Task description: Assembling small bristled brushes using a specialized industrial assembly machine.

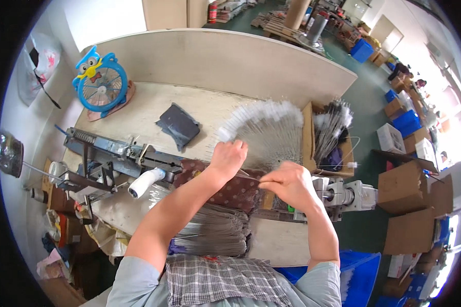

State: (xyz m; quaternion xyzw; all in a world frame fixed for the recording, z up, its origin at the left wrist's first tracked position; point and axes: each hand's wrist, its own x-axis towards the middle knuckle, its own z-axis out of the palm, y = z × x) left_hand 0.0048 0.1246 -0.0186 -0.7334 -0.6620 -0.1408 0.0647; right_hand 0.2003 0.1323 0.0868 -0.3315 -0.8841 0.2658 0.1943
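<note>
My left hand (227, 159) is closed above a brown dotted cloth (230, 194); what its fingers hold is hidden. To its right, my right hand (292, 185) pinches what looks like the end of a thin metal wire, lying between the hands above the cloth. Just beyond them, many thin wires with white bristly tips (266, 123) lie spread in a fan on the table. A thick bundle of grey metal wires (215, 233) lies nearer to me, below the cloth.
A long metal machine (123, 151) with a white nozzle-like part (147, 182) stands left; its white end unit (348, 194) is right. A cardboard box (308, 135) holds more wires (330, 128). Further back are a dark folded cloth (179, 125), a blue fan (102, 84) and a partition (215, 61).
</note>
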